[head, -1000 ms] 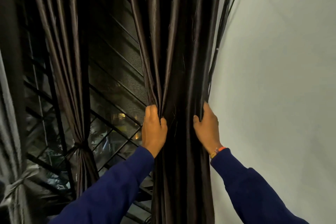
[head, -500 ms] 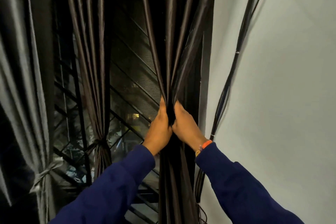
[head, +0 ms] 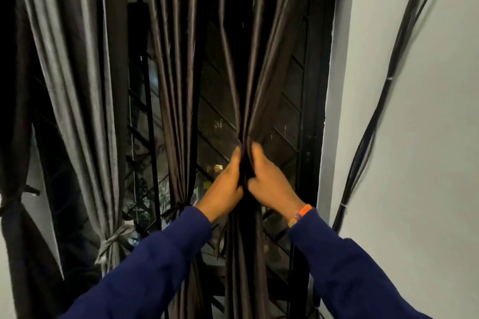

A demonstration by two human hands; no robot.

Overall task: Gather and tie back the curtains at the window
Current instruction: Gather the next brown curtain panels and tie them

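Hands: left (head: 225,188) and right (head: 269,184) both clenched on curtain (head: 255,80) bunch, touching, frame centre; wall (head: 414,137) at 3 o'clock.

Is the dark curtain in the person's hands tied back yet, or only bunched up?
Only bunched. The left hand and right hand squeeze the dark curtain together; no tie shows around it.

Left hand (head: 225,190) and right hand (head: 269,186) grip bunched dark curtain (head: 255,80); neighbouring curtain (head: 178,111) apparently tied.
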